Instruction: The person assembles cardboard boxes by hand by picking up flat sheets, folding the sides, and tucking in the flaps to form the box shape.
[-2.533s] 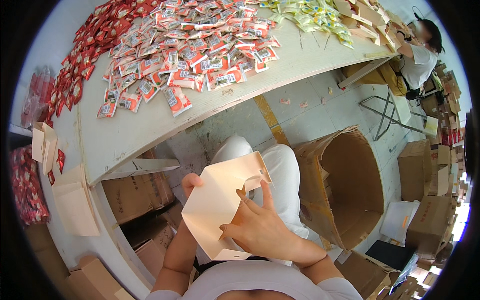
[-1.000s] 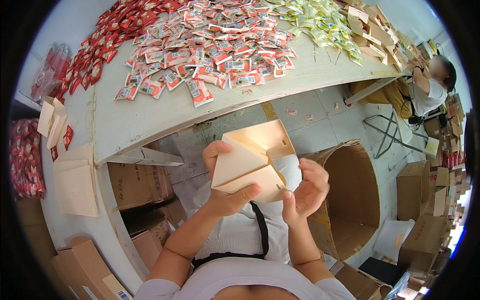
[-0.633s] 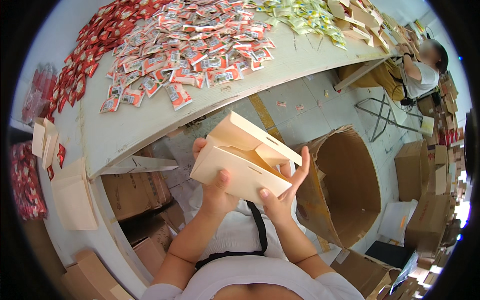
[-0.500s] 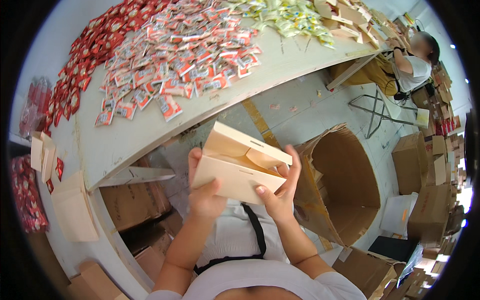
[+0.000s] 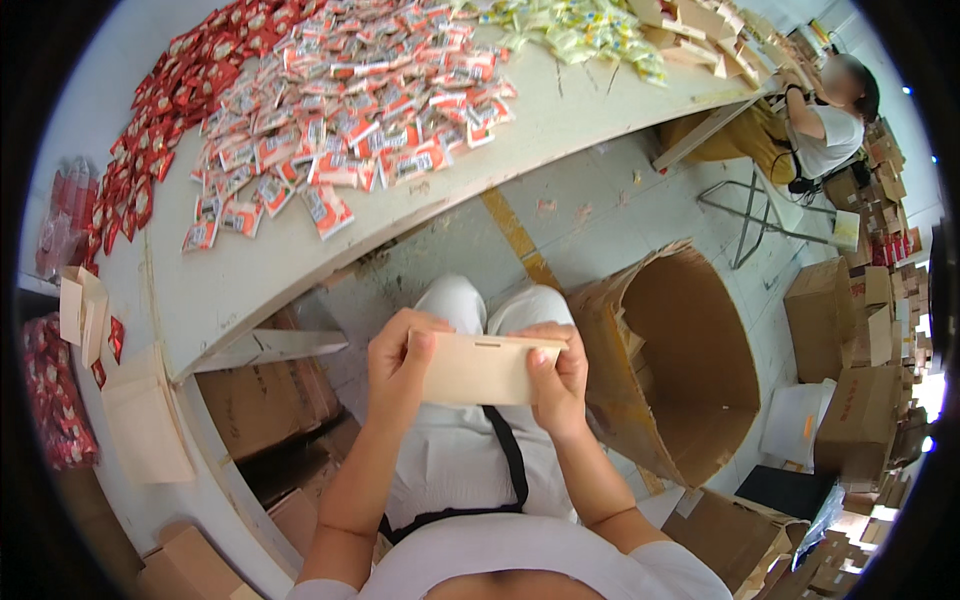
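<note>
Between my two hands, above my lap, is a small cream paperboard box [image 5: 482,374] with a narrow slot near its upper edge. My left hand [image 5: 402,362] grips its left end, thumb on the near face. On the right end my right hand [image 5: 556,378] is closed, its thumb also pressed on the near face. The fingers behind the box are partly hidden, and so is its far side. Beyond it, on the white table [image 5: 420,205], lies a heap of orange-and-white sachets [image 5: 345,130].
Red packets [image 5: 150,130] and yellow-green packets [image 5: 570,35] are heaped on the table. Flat cream cartons [image 5: 148,420] lie at the left. A large open cardboard box [image 5: 610,400] stands right of my legs. Another person [image 5: 835,130] sits at the far right by a folding stool [image 5: 765,215].
The cream box was tilted with its top open and its inside showing. Now it is lower and level, its near face toward me, and both hands have come down with it.
</note>
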Action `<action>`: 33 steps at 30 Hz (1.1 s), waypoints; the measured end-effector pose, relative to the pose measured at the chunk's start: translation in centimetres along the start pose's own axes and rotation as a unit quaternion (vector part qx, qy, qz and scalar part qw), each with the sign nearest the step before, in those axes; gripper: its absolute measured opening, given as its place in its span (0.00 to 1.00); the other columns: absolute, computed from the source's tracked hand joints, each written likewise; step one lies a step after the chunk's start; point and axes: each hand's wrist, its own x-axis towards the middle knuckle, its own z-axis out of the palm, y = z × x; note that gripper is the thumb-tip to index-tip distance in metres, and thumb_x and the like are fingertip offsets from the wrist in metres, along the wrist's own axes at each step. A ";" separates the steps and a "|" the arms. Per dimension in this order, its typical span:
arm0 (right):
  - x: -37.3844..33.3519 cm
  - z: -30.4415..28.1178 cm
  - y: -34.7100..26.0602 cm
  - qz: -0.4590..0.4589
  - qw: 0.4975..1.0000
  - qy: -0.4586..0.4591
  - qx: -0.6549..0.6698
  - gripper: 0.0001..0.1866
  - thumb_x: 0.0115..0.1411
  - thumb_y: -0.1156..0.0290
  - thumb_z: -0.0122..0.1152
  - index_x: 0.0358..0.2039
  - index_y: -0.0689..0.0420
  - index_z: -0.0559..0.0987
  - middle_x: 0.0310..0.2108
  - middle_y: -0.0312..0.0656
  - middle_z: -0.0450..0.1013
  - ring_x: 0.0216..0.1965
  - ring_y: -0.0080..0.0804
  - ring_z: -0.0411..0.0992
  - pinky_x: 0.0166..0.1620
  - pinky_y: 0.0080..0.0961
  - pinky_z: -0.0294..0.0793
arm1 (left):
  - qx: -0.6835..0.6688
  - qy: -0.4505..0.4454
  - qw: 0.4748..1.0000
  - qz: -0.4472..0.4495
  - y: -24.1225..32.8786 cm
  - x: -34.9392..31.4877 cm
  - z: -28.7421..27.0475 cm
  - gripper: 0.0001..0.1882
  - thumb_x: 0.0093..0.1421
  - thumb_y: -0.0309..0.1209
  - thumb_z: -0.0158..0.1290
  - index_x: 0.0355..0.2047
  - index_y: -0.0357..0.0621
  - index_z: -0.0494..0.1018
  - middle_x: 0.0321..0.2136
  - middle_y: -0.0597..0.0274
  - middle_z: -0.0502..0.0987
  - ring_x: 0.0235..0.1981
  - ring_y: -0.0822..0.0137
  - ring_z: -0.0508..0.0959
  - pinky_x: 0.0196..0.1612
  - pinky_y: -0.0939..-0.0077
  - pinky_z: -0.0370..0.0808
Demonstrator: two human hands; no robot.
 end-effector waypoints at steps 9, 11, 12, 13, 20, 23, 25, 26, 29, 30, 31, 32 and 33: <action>-1.2 -0.1 -0.1 0.079 0.996 0.024 -0.014 0.14 0.58 0.63 0.46 0.35 0.61 0.69 0.35 0.39 0.66 0.37 0.22 0.64 0.40 0.18 0.63 | -0.032 -0.031 0.995 -0.087 -0.6 -0.8 0.5 0.14 0.56 0.40 0.50 0.26 0.39 0.68 0.22 0.67 0.70 0.25 0.77 0.68 0.29 0.83 0.65; -0.6 0.5 -0.5 0.063 0.993 0.096 -0.041 0.09 0.58 0.70 0.46 0.36 0.60 0.69 0.30 0.34 0.67 0.31 0.18 0.63 0.36 0.16 0.63 | -0.006 0.007 0.987 -0.161 -0.1 -0.5 1.0 0.13 0.56 0.40 0.48 0.28 0.41 0.68 0.22 0.69 0.68 0.25 0.78 0.68 0.29 0.84 0.64; -0.6 0.2 -0.3 0.078 0.992 0.093 -0.019 0.08 0.58 0.71 0.45 0.36 0.60 0.69 0.29 0.34 0.67 0.30 0.17 0.63 0.35 0.15 0.63 | -0.007 0.009 0.987 -0.158 -0.2 -0.4 1.3 0.10 0.56 0.37 0.48 0.29 0.43 0.66 0.21 0.72 0.67 0.23 0.82 0.65 0.26 0.87 0.63; -0.7 -0.2 -0.1 0.093 0.992 0.090 0.004 0.08 0.58 0.72 0.45 0.36 0.60 0.69 0.29 0.33 0.66 0.29 0.17 0.62 0.34 0.15 0.62 | -0.014 0.008 0.986 -0.165 -0.1 -0.5 1.6 0.10 0.56 0.37 0.48 0.29 0.43 0.66 0.21 0.72 0.67 0.23 0.83 0.65 0.26 0.87 0.63; -2.3 -2.5 1.5 0.072 0.990 0.110 -0.040 0.10 0.61 0.65 0.44 0.30 0.58 0.68 0.26 0.32 0.67 0.27 0.14 0.61 0.32 0.14 0.62 | 0.044 -0.034 0.986 -0.156 -1.7 -0.7 2.9 0.09 0.58 0.33 0.47 0.26 0.40 0.68 0.21 0.69 0.69 0.23 0.81 0.66 0.26 0.86 0.63; -3.8 -4.2 2.4 0.047 0.981 0.150 -0.112 0.12 0.61 0.63 0.44 0.28 0.59 0.68 0.26 0.34 0.69 0.27 0.15 0.63 0.33 0.15 0.64 | 0.045 -0.052 0.989 -0.132 -3.0 -1.3 4.9 0.12 0.59 0.35 0.45 0.24 0.39 0.68 0.20 0.68 0.70 0.23 0.80 0.66 0.27 0.85 0.63; -5.1 -5.8 2.7 0.049 0.979 0.176 -0.091 0.12 0.62 0.64 0.43 0.27 0.59 0.68 0.26 0.36 0.70 0.27 0.16 0.64 0.33 0.16 0.65 | 0.010 -0.082 0.989 -0.124 -4.2 -1.8 6.4 0.14 0.59 0.37 0.44 0.23 0.39 0.68 0.20 0.68 0.70 0.23 0.79 0.67 0.26 0.84 0.64; -5.9 -6.8 2.9 0.061 0.975 0.201 -0.072 0.12 0.62 0.65 0.42 0.26 0.59 0.68 0.26 0.36 0.70 0.27 0.17 0.64 0.33 0.16 0.65 | -0.011 -0.106 0.986 -0.130 -4.6 -1.9 7.4 0.15 0.60 0.38 0.43 0.23 0.39 0.67 0.20 0.67 0.70 0.23 0.79 0.67 0.26 0.84 0.64; -7.6 -9.6 3.0 0.068 0.961 0.259 -0.065 0.13 0.63 0.65 0.41 0.25 0.58 0.68 0.25 0.35 0.70 0.26 0.16 0.64 0.32 0.15 0.65 | -0.032 -0.146 0.975 -0.161 -5.7 -1.9 11.0 0.19 0.61 0.40 0.40 0.20 0.39 0.66 0.19 0.67 0.70 0.22 0.78 0.67 0.26 0.84 0.64; -8.3 -10.4 3.1 0.068 0.955 0.279 -0.069 0.13 0.63 0.65 0.41 0.25 0.58 0.68 0.25 0.35 0.69 0.26 0.16 0.64 0.32 0.15 0.65 | -0.037 -0.163 0.971 -0.169 -6.3 -2.0 11.8 0.19 0.61 0.40 0.40 0.20 0.39 0.66 0.19 0.66 0.70 0.22 0.78 0.67 0.26 0.84 0.64; -8.8 -11.1 3.0 0.069 0.949 0.297 -0.073 0.13 0.63 0.65 0.40 0.25 0.58 0.68 0.25 0.34 0.69 0.25 0.16 0.64 0.31 0.15 0.65 | -0.042 -0.177 0.967 -0.177 -6.9 -2.2 12.7 0.19 0.61 0.40 0.40 0.20 0.39 0.66 0.19 0.66 0.70 0.22 0.78 0.67 0.26 0.84 0.64; -9.0 -11.5 2.6 0.074 0.943 0.317 -0.070 0.13 0.62 0.65 0.41 0.25 0.58 0.68 0.24 0.33 0.68 0.25 0.15 0.63 0.31 0.14 0.65 | -0.046 -0.205 0.962 -0.177 -7.3 -2.1 13.2 0.19 0.62 0.40 0.40 0.20 0.39 0.66 0.20 0.66 0.70 0.23 0.78 0.68 0.27 0.84 0.64; -9.3 -11.9 2.2 0.071 0.939 0.330 -0.067 0.13 0.62 0.65 0.41 0.25 0.58 0.68 0.24 0.33 0.69 0.25 0.15 0.63 0.31 0.15 0.65 | -0.049 -0.217 0.959 -0.177 -7.5 -2.1 14.1 0.19 0.62 0.40 0.39 0.20 0.39 0.66 0.19 0.66 0.70 0.23 0.78 0.68 0.27 0.84 0.65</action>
